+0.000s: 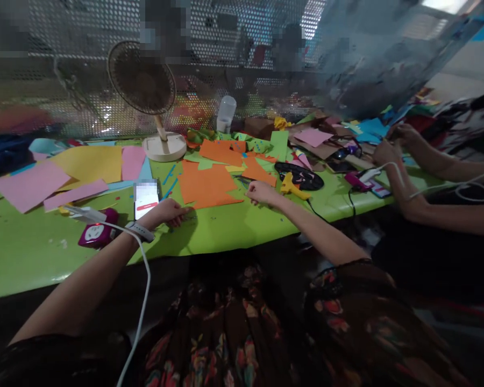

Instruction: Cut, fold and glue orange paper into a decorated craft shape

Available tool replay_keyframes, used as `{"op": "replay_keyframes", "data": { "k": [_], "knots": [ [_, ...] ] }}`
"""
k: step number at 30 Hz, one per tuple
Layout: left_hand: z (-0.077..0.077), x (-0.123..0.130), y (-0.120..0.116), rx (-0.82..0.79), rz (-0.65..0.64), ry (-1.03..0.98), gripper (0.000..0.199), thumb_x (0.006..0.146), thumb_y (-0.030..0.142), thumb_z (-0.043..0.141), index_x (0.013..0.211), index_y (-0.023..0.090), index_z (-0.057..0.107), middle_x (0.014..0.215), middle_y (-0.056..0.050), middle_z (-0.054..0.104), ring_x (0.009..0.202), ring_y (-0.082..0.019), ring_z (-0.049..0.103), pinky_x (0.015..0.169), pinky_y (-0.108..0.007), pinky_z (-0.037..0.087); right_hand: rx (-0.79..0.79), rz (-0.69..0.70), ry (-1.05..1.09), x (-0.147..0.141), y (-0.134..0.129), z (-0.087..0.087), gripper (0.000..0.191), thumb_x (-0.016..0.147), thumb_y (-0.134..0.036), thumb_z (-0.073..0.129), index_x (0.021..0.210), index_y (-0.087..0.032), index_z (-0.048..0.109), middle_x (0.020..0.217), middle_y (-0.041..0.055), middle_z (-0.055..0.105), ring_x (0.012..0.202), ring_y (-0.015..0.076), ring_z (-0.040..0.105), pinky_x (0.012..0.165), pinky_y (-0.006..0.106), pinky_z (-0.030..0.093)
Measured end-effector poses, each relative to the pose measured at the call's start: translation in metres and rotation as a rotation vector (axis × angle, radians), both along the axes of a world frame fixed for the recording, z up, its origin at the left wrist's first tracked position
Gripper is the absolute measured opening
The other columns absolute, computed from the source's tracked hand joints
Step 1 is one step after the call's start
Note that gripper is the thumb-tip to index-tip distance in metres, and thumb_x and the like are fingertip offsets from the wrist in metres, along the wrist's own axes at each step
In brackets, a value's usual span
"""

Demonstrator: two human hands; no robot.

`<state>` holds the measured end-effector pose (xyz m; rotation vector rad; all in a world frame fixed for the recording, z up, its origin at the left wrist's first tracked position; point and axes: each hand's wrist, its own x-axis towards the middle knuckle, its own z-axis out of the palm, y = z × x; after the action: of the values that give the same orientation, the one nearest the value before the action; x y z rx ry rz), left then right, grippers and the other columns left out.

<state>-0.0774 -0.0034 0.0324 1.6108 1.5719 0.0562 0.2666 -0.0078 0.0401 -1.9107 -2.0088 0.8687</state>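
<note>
Floral clothing [244, 322] is seen nearest. Orange paper [207, 185] is spread on the table [221, 234], just beyond left hand [167, 212] and right hand [264, 193]; both are curled, anything gripped cannot be told. Paper handling seems underway; precise pinching is probably called for.

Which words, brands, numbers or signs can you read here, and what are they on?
None legible.
Smartphone near the left hand: screen text too small and blurred.
Phone at the right: screen too blurred.
Magenta power socket: no readable lettering.
Yellow glue gun: no readable lettering.
</note>
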Motion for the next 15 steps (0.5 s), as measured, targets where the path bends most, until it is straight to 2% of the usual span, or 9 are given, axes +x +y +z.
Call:
{"op": "replay_keyframes", "data": {
  "k": [2,4,6,8,9,11,13,15],
  "knots": [
    [0.001,0.003,-0.011,0.159,0.059,-0.015,0.051,0.079,0.064,0.064,0.056,0.019,0.056,0.056,-0.006,0.065,0.052,-0.017,0.063,0.055,-0.029,0.049,0.244,0.141,-0.045,-0.008,-0.004,-0.003,0.017,0.093,-0.031,0.061,0.100,-0.017,0.068,0.100,0.0107,0.074,0.090,0.0213,0.069,0.082,0.035,0.054],
    [0.001,0.007,-0.020,0.393,0.074,-0.004,0.046,0.085,0.062,0.059,0.067,0.019,0.061,0.065,-0.005,0.068,0.060,-0.017,0.065,0.060,-0.028,0.049,0.399,0.352,-0.092,-0.017,-0.006,-0.010,0.022,0.095,-0.032,0.059,0.110,-0.019,0.068,0.116,0.0110,0.070,0.109,0.0228,0.064,0.095,0.039,0.049],
    [-0.004,0.011,-0.025,0.630,0.012,0.030,0.039,0.089,0.057,0.057,0.082,0.020,0.068,0.080,-0.007,0.072,0.074,-0.018,0.067,0.070,-0.029,0.051,0.463,0.533,-0.184,-0.025,-0.006,-0.020,0.022,0.097,-0.029,0.058,0.112,-0.018,0.069,0.117,0.0121,0.069,0.113,0.0238,0.060,0.099,0.041,0.047],
    [-0.012,0.014,-0.024,0.795,-0.126,0.024,0.034,0.092,0.051,0.056,0.097,0.020,0.071,0.101,-0.009,0.074,0.093,-0.021,0.067,0.084,-0.032,0.051,0.499,0.643,-0.298,-0.031,-0.004,-0.030,0.023,0.100,-0.025,0.053,0.111,-0.015,0.070,0.112,0.0140,0.070,0.108,0.0242,0.061,0.096,0.042,0.048],
    [-0.016,0.015,-0.021,0.838,-0.211,0.000,0.034,0.093,0.048,0.055,0.104,0.021,0.072,0.112,-0.011,0.072,0.103,-0.022,0.066,0.091,-0.034,0.049,0.519,0.680,-0.352,-0.032,-0.002,-0.034,0.024,0.100,-0.021,0.049,0.111,-0.014,0.070,0.110,0.0150,0.070,0.105,0.0242,0.061,0.093,0.041,0.049],
    [-0.023,0.017,-0.016,0.832,-0.359,-0.012,0.032,0.096,0.044,0.052,0.113,0.025,0.071,0.120,-0.010,0.070,0.111,-0.022,0.063,0.097,-0.035,0.048,0.572,0.740,-0.437,-0.032,0.000,-0.040,0.030,0.100,-0.010,0.042,0.112,-0.012,0.070,0.110,0.0167,0.069,0.102,0.0239,0.061,0.089,0.040,0.049],
    [-0.028,0.017,-0.011,0.812,-0.447,0.008,0.031,0.099,0.041,0.048,0.118,0.029,0.070,0.120,-0.009,0.070,0.112,-0.021,0.063,0.098,-0.033,0.048,0.628,0.790,-0.496,-0.031,0.002,-0.044,0.036,0.097,-0.002,0.038,0.115,-0.010,0.069,0.110,0.0173,0.069,0.100,0.0239,0.061,0.087,0.039,0.049],
    [-0.031,0.017,-0.008,0.846,-0.482,0.035,0.030,0.100,0.038,0.047,0.118,0.029,0.070,0.116,-0.008,0.070,0.108,-0.021,0.064,0.095,-0.033,0.050,0.680,0.820,-0.527,-0.029,0.003,-0.047,0.039,0.095,0.002,0.036,0.116,-0.008,0.068,0.109,0.0173,0.068,0.099,0.0242,0.061,0.086,0.039,0.050]
  ]
}}
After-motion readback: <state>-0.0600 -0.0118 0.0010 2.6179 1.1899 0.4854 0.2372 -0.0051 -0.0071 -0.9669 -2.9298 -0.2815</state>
